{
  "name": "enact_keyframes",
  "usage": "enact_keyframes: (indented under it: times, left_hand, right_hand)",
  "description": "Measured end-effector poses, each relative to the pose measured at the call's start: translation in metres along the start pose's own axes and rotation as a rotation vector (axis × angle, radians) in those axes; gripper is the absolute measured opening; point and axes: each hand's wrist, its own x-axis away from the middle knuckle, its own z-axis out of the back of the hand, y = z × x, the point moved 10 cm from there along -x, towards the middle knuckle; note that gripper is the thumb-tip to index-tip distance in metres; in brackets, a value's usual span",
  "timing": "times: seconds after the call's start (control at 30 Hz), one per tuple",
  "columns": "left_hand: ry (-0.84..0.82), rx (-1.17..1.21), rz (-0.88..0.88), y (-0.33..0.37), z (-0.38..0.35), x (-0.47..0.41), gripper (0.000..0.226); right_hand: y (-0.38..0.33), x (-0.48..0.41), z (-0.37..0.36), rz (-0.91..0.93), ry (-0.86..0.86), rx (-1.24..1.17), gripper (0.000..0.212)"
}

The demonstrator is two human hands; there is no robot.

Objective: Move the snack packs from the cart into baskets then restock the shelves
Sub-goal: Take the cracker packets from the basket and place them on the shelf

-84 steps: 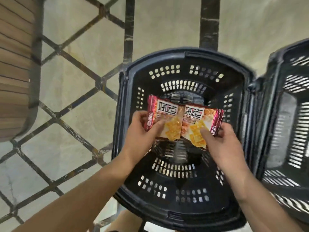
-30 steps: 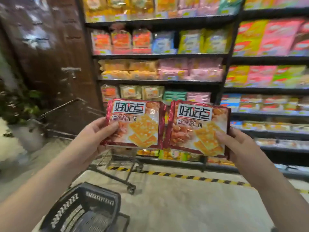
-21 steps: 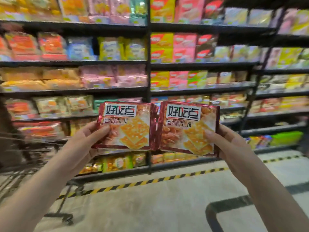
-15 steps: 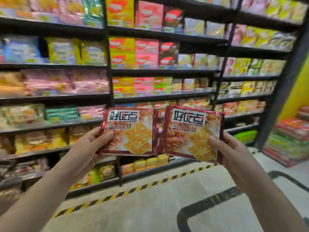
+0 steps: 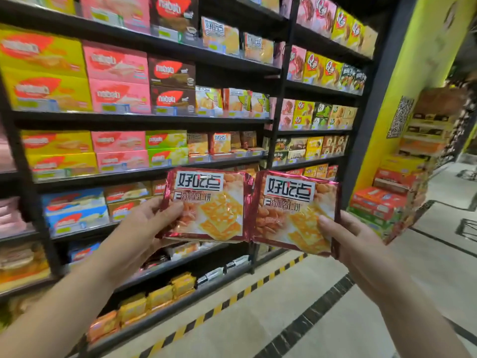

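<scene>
We have turned to the shelves (image 5: 144,120); left hand (image 5: 143,229) grips one snack pack (image 5: 209,205), right hand (image 5: 355,240) the other pack (image 5: 294,214); restocking is next.

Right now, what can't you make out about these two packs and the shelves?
Head view only.
- Fingers of left hand, right hand: behind left pack, right pack.
- Shelves: stretch behind the packs covered.
- Shelf price labels: blurred, too small.
- Cart, baskets: out of frame.
</scene>
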Motion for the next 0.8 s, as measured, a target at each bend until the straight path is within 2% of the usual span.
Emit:
enact_keyframes:
  times: [0.13, 0.27, 0.47, 0.8]
  left_hand:
    - [-0.032, -0.016, -0.018, 0.002, -0.017, -0.094, 0.061]
    - [-0.018, -0.049, 0.007, -0.009, -0.032, -0.178, 0.047]
    - [0.014, -0.106, 0.025, -0.042, -0.071, -0.287, 0.044]
    - [0.187, -0.122, 0.044, -0.088, -0.139, -0.443, 0.046]
  right_hand:
    - [0.002, -0.089, 0.015, 0.002, 0.028, 0.026, 0.034]
    - [0.016, -0.167, 0.039, -0.025, 0.049, -0.001, 0.039]
    - [0.047, -0.285, 0.076, -0.031, -0.006, 0.004, 0.036]
    - [0.09, -0.501, 0.143, -0.038, -0.166, -0.012, 0.033]
